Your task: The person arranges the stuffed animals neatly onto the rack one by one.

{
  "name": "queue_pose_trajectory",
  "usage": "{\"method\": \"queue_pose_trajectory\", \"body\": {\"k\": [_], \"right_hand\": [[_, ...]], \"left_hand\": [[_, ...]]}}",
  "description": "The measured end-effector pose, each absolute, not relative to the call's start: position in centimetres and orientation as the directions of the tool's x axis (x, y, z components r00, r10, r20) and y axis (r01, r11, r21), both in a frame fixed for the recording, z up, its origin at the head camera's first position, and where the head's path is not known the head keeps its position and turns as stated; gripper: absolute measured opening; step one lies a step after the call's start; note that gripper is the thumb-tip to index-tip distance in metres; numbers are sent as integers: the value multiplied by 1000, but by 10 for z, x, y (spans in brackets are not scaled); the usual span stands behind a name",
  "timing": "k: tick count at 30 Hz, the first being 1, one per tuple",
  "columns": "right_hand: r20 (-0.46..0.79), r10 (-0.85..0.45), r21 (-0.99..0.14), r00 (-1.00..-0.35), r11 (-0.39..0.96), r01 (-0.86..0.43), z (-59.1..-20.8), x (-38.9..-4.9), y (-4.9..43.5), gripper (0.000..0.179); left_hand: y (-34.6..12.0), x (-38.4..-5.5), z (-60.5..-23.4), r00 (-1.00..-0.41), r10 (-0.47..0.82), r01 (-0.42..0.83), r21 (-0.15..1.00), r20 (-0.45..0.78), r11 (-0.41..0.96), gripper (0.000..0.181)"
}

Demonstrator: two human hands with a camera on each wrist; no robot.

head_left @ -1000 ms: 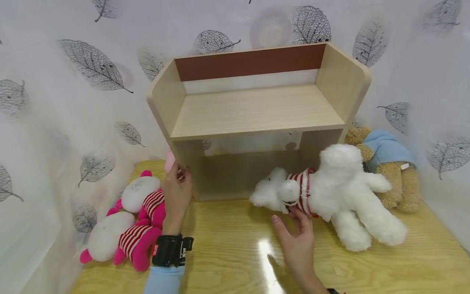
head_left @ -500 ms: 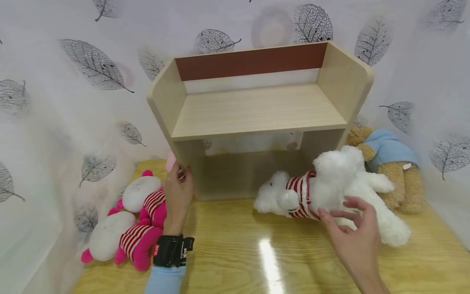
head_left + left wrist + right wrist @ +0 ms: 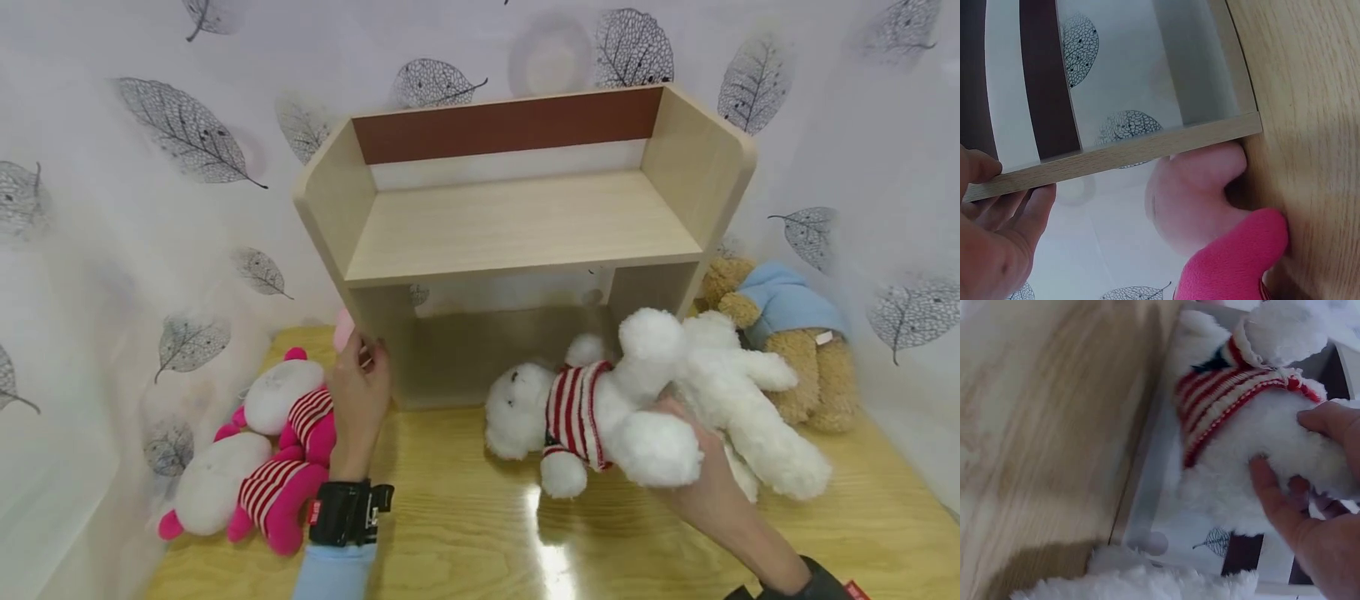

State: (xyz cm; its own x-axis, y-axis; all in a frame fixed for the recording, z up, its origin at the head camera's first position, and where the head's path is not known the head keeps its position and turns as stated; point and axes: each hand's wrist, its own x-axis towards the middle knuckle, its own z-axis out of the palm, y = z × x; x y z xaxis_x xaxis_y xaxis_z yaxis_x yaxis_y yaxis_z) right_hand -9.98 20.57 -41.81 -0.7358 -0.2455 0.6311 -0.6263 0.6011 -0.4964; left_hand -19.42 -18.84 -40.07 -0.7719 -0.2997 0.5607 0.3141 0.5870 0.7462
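Observation:
A pale wooden shelf unit [image 3: 525, 221] stands on the table. My left hand [image 3: 362, 392] grips the front edge of its left side panel [image 3: 1122, 150], thumb on the inner side and fingers on the outer in the left wrist view. Lying in front of the shelf's lower right is a white teddy bear [image 3: 577, 412] in a red-and-white striped sweater, its head to the left. My right hand [image 3: 708, 475] holds it around the lower body; fingers sink into the fur [image 3: 1229, 494] in the right wrist view. Part of that hand is hidden behind the bear's leg.
A second white plush toy [image 3: 765, 425] lies just right of the bear. Behind it, a brown teddy bear [image 3: 795, 333] in a blue hoodie leans near the wall. Two pink-and-white plush toys [image 3: 273, 492] lie left of my left forearm. A light pink plush [image 3: 1191, 200] sits beside the panel.
My right hand has moved right from the striped sweater to the bear's lower body and taken hold. The bear has shifted left and turned, showing its front. My left hand stays put.

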Motion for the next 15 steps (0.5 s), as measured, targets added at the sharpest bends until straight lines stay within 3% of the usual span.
{"method": "queue_pose_trajectory", "body": {"k": [2, 4, 8, 11, 13, 15], "right_hand": [[676, -349, -406, -649, 559, -723, -425, -108, 204, 35], [607, -422, -436, -673, 531, -727, -426, -116, 208, 42], [358, -531, -474, -768, 605, -640, -418, -131, 230, 79], [167, -519, -514, -839, 680, -523, -400, -130, 242, 82], [151, -495, -481, -856, 720, -501, -384, -124, 242, 84], [219, -488, -423, -845, 732, -533, -369, -116, 235, 79]], "left_hand": [[-188, -195, -401, -774, -303, 316, 753, 556, 577, 22], [-188, -196, -401, -779, -306, 307, 758, 548, 576, 22], [-186, -197, -401, -788, -305, 297, 765, 534, 572, 22], [-187, -195, -402, -788, -301, 303, 764, 538, 570, 23], [-188, -194, -401, -784, -296, 312, 759, 545, 572, 24], [-190, -193, -400, -782, -294, 313, 754, 549, 577, 24]]}}
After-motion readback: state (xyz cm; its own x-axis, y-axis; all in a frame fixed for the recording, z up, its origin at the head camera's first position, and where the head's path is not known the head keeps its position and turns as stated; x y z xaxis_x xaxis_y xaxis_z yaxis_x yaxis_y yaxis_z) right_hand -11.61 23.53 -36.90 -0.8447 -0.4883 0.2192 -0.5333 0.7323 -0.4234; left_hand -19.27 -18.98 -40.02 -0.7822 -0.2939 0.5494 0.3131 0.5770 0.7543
